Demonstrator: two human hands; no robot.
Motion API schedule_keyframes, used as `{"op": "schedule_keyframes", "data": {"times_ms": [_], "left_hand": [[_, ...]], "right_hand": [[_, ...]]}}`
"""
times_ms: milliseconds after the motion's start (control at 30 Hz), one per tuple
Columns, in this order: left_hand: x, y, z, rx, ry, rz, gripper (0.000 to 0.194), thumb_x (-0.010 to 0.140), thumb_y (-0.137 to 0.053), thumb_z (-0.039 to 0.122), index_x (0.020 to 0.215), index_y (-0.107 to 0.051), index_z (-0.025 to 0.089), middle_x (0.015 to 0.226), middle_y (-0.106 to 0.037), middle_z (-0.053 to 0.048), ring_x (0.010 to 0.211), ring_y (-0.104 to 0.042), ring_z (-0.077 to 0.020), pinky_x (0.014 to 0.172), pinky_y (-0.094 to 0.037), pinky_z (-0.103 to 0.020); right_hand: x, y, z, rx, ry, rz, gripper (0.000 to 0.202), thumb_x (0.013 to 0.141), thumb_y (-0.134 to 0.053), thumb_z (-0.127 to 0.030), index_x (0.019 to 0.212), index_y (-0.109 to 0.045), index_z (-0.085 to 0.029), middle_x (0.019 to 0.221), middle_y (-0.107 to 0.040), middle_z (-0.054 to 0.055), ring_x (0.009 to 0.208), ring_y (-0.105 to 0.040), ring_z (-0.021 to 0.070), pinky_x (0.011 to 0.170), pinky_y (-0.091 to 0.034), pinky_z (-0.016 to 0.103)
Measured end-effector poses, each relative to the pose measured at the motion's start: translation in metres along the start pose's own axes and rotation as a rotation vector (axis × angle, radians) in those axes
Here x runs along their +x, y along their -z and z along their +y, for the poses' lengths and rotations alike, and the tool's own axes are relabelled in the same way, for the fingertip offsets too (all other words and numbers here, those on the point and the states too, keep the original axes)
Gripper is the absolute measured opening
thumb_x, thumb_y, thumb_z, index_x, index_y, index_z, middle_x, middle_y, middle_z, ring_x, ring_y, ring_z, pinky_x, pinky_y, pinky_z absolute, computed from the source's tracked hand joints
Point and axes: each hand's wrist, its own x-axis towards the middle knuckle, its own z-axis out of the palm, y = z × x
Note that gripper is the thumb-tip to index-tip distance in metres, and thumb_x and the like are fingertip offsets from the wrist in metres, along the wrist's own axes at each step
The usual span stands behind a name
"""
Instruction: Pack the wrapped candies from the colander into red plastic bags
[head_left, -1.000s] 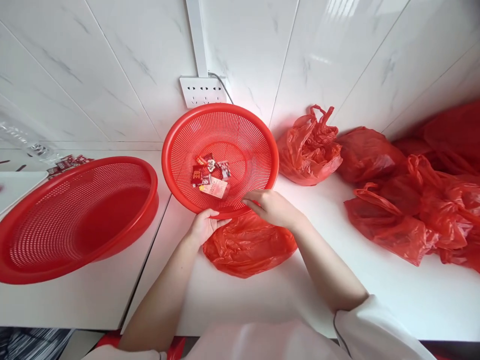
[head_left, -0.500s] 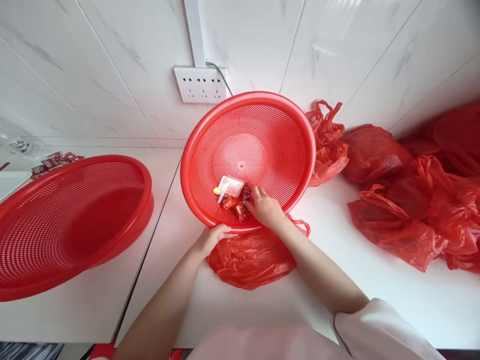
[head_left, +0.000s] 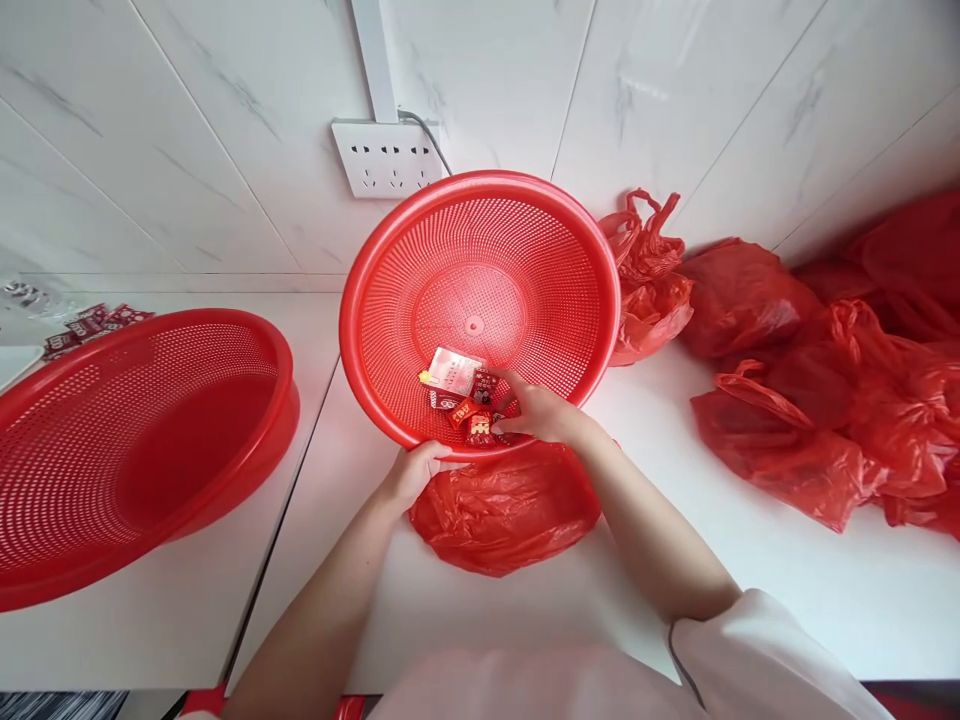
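Left hand (head_left: 411, 472) gripped the near rim of the tilted basket (head_left: 525, 260), just above a bag (head_left: 504, 510) on the desk (head_left: 525, 600); right hand (head_left: 541, 412) closed on sweets (head_left: 474, 412) inside it.

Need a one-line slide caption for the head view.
Left hand tilts red basket; right hand on packets above red bag.

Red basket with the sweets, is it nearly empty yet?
Nearly. Only a few wrapped sweets and a small card lie in the tilted red plastic mesh basket. The left hand grips its rim; the right hand gathers sweets above the open red plastic bag. Those remain.
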Motion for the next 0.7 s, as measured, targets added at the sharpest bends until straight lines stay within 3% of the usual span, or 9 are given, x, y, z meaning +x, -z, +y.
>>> {"op": "schedule_keyframes", "data": {"times_ms": [100,200,267,333,400,467,567,700], "left_hand": [[-0.002,-0.002,0.001,0.009,-0.050,0.007,0.032,0.068,-0.058,0.015,0.097,-0.071,0.008,0.098,-0.074,-0.012,0.108,-0.063,-0.0335,0.099,-0.046,-0.049],[-0.004,-0.003,0.003,0.020,-0.061,0.012,0.032,0.067,-0.059,0.015,0.096,-0.071,0.008,0.101,-0.073,-0.012,0.108,-0.063,-0.0339,0.099,-0.046,-0.049],[-0.003,-0.002,0.003,0.023,-0.068,0.017,0.031,0.067,-0.059,0.015,0.095,-0.071,0.007,0.100,-0.073,-0.013,0.107,-0.064,-0.0339,0.099,-0.046,-0.049],[-0.002,-0.001,0.002,0.024,-0.103,0.033,0.032,0.067,-0.059,0.014,0.097,-0.070,0.008,0.101,-0.073,-0.012,0.106,-0.064,-0.0333,0.098,-0.046,-0.049],[0.000,0.001,0.001,0.018,-0.155,0.054,0.032,0.068,-0.059,0.013,0.098,-0.070,0.009,0.103,-0.072,-0.011,0.105,-0.064,-0.0326,0.096,-0.048,-0.049],[0.003,0.002,-0.001,0.010,-0.193,0.078,0.031,0.068,-0.059,0.013,0.097,-0.070,0.009,0.104,-0.072,-0.011,0.105,-0.064,-0.0321,0.095,-0.049,-0.048],[0.006,0.005,-0.002,0.004,-0.203,0.096,0.028,0.069,-0.059,0.014,0.095,-0.071,0.009,0.101,-0.073,-0.011,0.103,-0.065,-0.0316,0.094,-0.049,-0.049],[0.007,0.007,-0.002,-0.011,-0.206,0.065,0.029,0.071,-0.057,0.013,0.096,-0.072,0.009,0.103,-0.072,-0.010,0.105,-0.064,-0.0301,0.097,-0.048,-0.047]], "right_hand": [[-0.002,0.000,-0.002,-0.105,-0.003,-0.028,0.098,0.069,-0.075,-0.032,0.149,-0.017,-0.033,0.082,-0.067,-0.001,0.072,-0.063,0.0177,0.064,-0.045,0.026],[0.000,-0.002,0.001,-0.157,0.001,0.042,0.089,0.075,-0.068,-0.028,0.149,-0.020,-0.027,0.079,-0.065,0.001,0.072,-0.061,0.0177,0.064,-0.043,0.025],[0.001,-0.001,0.005,-0.167,0.033,0.111,0.067,0.080,-0.061,-0.023,0.142,-0.036,-0.021,0.086,-0.066,0.004,0.077,-0.060,0.0175,0.068,-0.042,0.026],[0.001,0.004,0.009,-0.179,0.061,0.147,0.037,0.083,-0.056,-0.021,0.119,-0.057,-0.016,0.087,-0.066,0.006,0.077,-0.058,0.0170,0.069,-0.041,0.026],[-0.002,0.013,0.010,-0.158,0.068,0.138,0.017,0.086,-0.051,-0.024,0.094,-0.063,-0.015,0.081,-0.064,0.005,0.071,-0.056,0.0155,0.065,-0.040,0.026],[-0.008,0.023,0.010,-0.071,0.087,0.085,0.018,0.089,-0.047,-0.028,0.086,-0.060,-0.016,0.076,-0.062,0.003,0.067,-0.053,0.0139,0.061,-0.038,0.024],[-0.017,0.035,0.005,0.078,0.154,0.009,0.022,0.090,-0.045,-0.033,0.090,-0.060,-0.017,0.080,-0.062,0.001,0.069,-0.053,0.0132,0.061,-0.038,0.024],[-0.025,0.041,-0.003,0.080,0.190,-0.014,0.024,0.089,-0.049,-0.036,0.080,-0.061,-0.016,0.073,-0.060,0.000,0.065,-0.051,0.0117,0.059,-0.037,0.023]]}}
